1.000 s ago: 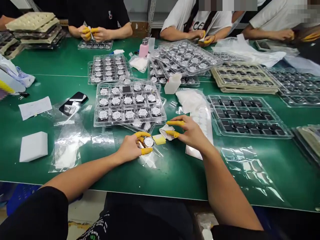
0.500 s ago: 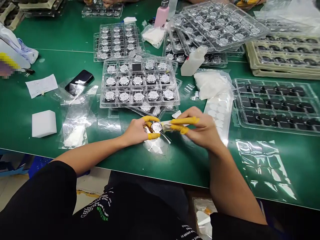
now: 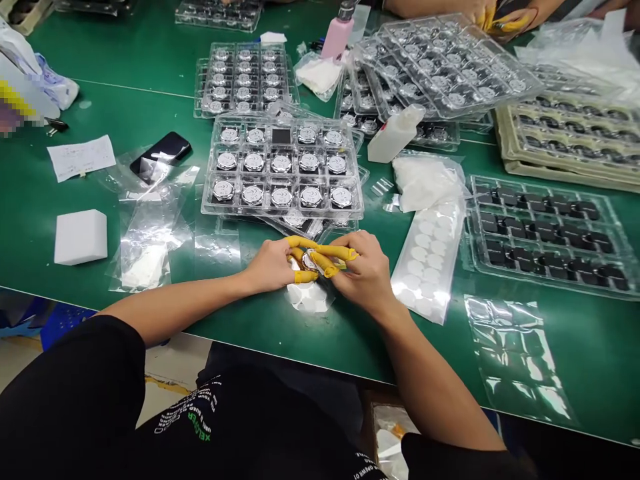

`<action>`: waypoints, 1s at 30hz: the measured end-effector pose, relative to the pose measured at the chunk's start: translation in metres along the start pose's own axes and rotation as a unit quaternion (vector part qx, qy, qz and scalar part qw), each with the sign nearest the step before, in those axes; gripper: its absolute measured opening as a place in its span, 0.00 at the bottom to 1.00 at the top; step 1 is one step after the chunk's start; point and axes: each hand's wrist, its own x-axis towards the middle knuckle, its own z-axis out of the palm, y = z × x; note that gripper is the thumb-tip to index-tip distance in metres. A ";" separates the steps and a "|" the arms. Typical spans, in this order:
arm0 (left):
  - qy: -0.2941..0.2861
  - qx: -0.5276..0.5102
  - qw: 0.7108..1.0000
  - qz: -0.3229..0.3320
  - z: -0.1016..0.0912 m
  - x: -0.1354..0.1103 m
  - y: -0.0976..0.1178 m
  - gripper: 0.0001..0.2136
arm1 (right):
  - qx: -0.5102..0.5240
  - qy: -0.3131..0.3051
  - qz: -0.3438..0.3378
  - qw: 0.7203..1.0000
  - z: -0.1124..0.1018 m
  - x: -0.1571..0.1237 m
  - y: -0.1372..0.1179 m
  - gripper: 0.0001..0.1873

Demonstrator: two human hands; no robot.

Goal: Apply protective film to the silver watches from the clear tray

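In front of me, my left hand [image 3: 270, 265], with yellow finger covers, grips a round silver watch case [image 3: 309, 259] by its edges, thumb below and fingers above. My right hand [image 3: 361, 270], also in yellow finger covers, is closed in a pinch right over the watch's right side. A small pale edge shows at its fingertips, but what they hold is hidden. Under the hands, a pale shiny sheet [image 3: 310, 298] lies on the green table. Just beyond them sits a clear plastic tray [image 3: 206, 205] of similar watch cases, one compartment showing only a black square.
Right of me lie a sheet of round white stickers [image 3: 425, 267], a tray of black pieces [image 3: 545, 230] and clear film [image 3: 520, 360]. A white bottle [image 3: 395, 135] and stacked trays [image 3: 450, 67] stand behind. Leftward are a phone [image 3: 161, 157] and a white block [image 3: 81, 237]. A co-worker's hands [image 3: 500, 20] show at the back.
My right hand has moved left, bringing its fingertips from beside the watch onto its right side. The left hand still holds the watch. The view has shifted slightly.
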 end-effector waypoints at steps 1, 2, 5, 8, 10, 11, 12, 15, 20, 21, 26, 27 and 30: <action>0.002 0.000 1.000 -0.001 0.000 0.000 0.000 0.27 | 0.000 -0.006 -0.003 1.000 0.000 0.000 0.001 0.06; 0.003 -0.002 1.000 -0.001 0.000 -0.001 0.000 0.27 | 0.011 -0.017 -0.009 1.000 -0.001 -0.001 0.001 0.06; -0.005 -0.011 1.000 0.001 0.001 -0.001 0.000 0.27 | 0.048 -0.046 -0.016 0.998 -0.001 -0.001 0.002 0.06; -0.004 -0.014 1.000 -0.003 0.001 -0.002 -0.001 0.27 | 0.026 -0.023 0.004 0.999 -0.001 0.000 0.003 0.04; 0.000 -0.019 1.000 -0.008 0.001 -0.002 -0.001 0.28 | 0.037 -0.032 -0.005 0.999 -0.002 0.000 0.004 0.04; -0.004 -0.026 1.000 -0.010 0.002 -0.002 -0.002 0.28 | 0.053 -0.041 -0.015 0.998 -0.002 0.000 0.004 0.05; -0.010 -0.033 0.999 -0.012 0.002 -0.002 -0.002 0.28 | 0.065 -0.046 -0.021 0.997 -0.002 0.000 0.005 0.05; -0.017 -0.051 0.998 -0.011 0.003 -0.003 -0.002 0.28 | 0.060 -0.012 -0.004 0.998 -0.001 0.000 0.006 0.04; 0.001 -0.051 0.999 -0.018 0.003 -0.003 -0.003 0.28 | 0.098 -0.049 -0.011 0.994 0.001 0.000 0.008 0.04; 0.001 -0.054 0.998 -0.018 0.003 -0.003 -0.004 0.28 | 0.095 -0.039 -0.001 0.995 0.001 0.000 0.008 0.04; 0.025 -0.085 0.996 -0.016 0.003 -0.004 0.002 0.28 | 0.099 -0.040 -0.010 0.994 0.002 0.003 0.006 0.04; 0.020 -0.090 0.995 -0.026 0.003 -0.004 0.004 0.27 | 0.106 -0.049 -0.016 0.993 0.002 0.003 0.004 0.03; 0.003 -0.111 0.992 -0.059 0.002 -0.006 0.007 0.27 | 0.073 -0.022 0.026 0.997 0.004 0.004 0.004 0.03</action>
